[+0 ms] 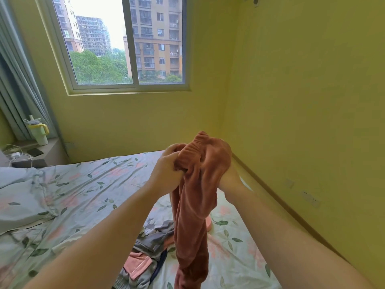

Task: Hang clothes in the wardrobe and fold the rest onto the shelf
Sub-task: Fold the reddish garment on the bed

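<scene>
Bare left hand (166, 170) and bare right hand (226, 176) on bare forearms (116, 222)

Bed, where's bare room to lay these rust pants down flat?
Bare sheet lies between the pillow and the clothes pile, up to the window wall. A narrower strip runs right of the hanging pants. The nightstand is crowded: tumbler, cables.

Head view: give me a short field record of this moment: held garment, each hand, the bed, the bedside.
held garment: rust-brown fleece garment, lifted above the bed, hanging down
left hand: grips its bunched elastic edge
right hand: under the fabric, grip hidden
bed: floral sheet, pillow at left
clothes pile: grey and pink pieces on the bed, below the garment
bedside: tumbler with handle
wardrobe: not in view
</scene>
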Demonstrator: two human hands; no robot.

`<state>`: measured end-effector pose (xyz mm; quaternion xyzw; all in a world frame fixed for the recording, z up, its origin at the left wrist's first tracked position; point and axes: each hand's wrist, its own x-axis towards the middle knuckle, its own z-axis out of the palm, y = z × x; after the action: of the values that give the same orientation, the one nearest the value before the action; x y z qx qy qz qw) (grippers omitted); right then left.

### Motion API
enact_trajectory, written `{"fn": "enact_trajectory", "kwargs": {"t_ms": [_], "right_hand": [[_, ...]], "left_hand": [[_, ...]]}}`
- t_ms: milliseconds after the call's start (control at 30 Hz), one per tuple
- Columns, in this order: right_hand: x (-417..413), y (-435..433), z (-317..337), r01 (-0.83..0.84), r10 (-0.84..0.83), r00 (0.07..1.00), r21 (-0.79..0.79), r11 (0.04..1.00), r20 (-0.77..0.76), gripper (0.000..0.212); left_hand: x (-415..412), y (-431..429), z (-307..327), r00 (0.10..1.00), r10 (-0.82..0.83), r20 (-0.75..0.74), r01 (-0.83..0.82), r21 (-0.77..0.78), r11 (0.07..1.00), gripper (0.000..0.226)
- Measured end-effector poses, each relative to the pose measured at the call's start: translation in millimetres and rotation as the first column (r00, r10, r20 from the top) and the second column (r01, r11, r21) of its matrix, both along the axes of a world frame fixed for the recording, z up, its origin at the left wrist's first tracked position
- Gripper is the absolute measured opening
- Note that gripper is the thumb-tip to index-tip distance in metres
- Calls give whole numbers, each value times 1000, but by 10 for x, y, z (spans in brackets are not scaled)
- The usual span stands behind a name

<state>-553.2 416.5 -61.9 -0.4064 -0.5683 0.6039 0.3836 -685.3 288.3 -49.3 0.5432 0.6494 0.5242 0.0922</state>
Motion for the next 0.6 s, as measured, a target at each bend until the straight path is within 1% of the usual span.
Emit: {"fn": "enact_trajectory", "kwargs": {"t_ms": [33, 67, 100, 133, 167, 200, 233, 267, 300, 333, 367, 400, 433, 500, 533, 600], "right_hand": [[90, -28, 73, 65, -71, 992, 55, 996, 107, 27], [167, 30, 58, 140, -160, 975, 134, 981, 151, 39], [233, 18, 156, 188, -213, 971, 204, 961, 110, 50], [265, 13, 199, 251, -269, 963, 266, 931, 32, 55], [269, -41, 333, 259, -257, 965, 320, 911, -48, 58], [285, -92, 398, 214, -190, 977, 390, 896, -99, 61], [289, -145, 456, 105, -81, 994, 466, 878, -70, 66], [294, -156, 478, -33, 26, 999, 550, 835, 20, 71], [319, -190, 509, -192, 116, 980, 605, 773, 164, 76], [328, -176, 500, -341, 175, 934, 628, 700, 313, 81], [331, -180, 494, -461, 191, 871, 619, 636, 452, 84], [327, -172, 474, -533, 199, 819, 584, 612, 538, 81], [335, -179, 465, -568, 217, 785, 535, 625, 580, 73], [358, -174, 444, -576, 296, 775, 432, 693, 559, 51], [372, -167, 435, -584, 321, 767, 398, 708, 555, 47], [396, -136, 428, -628, 346, 717, 346, 697, 605, 46]], "left_hand": [[-15, 19, -11, 998, 37, -44, -36, 9, 999, 45], [-25, 30, -14, 993, 71, -96, -70, 7, 998, 44], [-40, 37, -15, 982, 111, -156, -115, -17, 993, 43], [-46, 40, -11, 962, 153, -228, -169, -49, 984, 41], [-47, 41, 1, 932, 191, -308, -220, -61, 974, 39], [-35, 45, 14, 898, 218, -381, -253, -42, 967, 37], [-14, 42, 38, 869, 225, -441, -252, -3, 968, 38], [1, 48, 60, 848, 215, -484, -228, 33, 973, 40], [14, 55, 87, 836, 197, -511, -198, 53, 979, 41], [20, 65, 105, 833, 174, -525, -170, 57, 984, 41], [27, 70, 116, 830, 157, -535, -151, 55, 987, 42], [34, 69, 109, 827, 145, -543, -137, 56, 989, 43], [46, 55, 97, 822, 135, -553, -123, 59, 991, 46], [77, 13, 81, 837, 113, -536, -86, 75, 993, 52], [88, -2, 79, 854, 99, -510, -67, 81, 994, 55], [83, -18, 75, 869, 60, -491, -28, 71, 997, 55]]}}
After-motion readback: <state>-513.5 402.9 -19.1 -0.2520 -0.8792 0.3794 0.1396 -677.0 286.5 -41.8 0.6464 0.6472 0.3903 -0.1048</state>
